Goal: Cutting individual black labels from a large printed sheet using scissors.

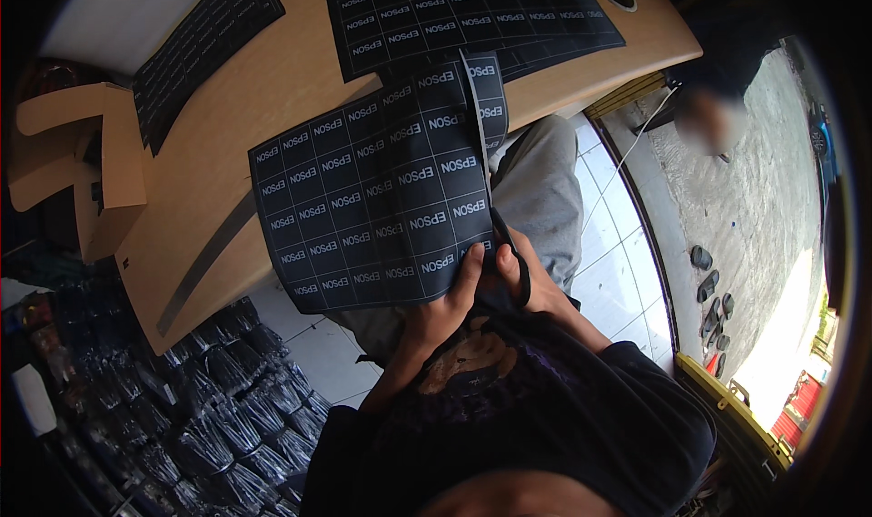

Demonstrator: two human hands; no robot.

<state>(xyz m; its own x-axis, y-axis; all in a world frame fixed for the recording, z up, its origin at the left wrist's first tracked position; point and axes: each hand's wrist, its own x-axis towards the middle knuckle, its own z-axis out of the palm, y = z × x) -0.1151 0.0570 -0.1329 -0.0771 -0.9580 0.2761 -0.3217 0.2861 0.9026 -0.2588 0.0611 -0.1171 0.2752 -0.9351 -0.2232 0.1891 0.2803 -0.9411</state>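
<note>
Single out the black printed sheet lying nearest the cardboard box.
The upper-left sheet on the desk, beside the box. The front sheet is in the left hand; other sheets lie farther right.

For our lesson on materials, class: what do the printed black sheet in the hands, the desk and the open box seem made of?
Black sheet: coated paper or thin plastic, hard to tell; fairly dull, bending smoothly.
Desk: probably wood-effect laminate; smooth, even tan with a soft sheen.
Open box: likely cardboard; matt brown, with flaps folded along creases.
</note>
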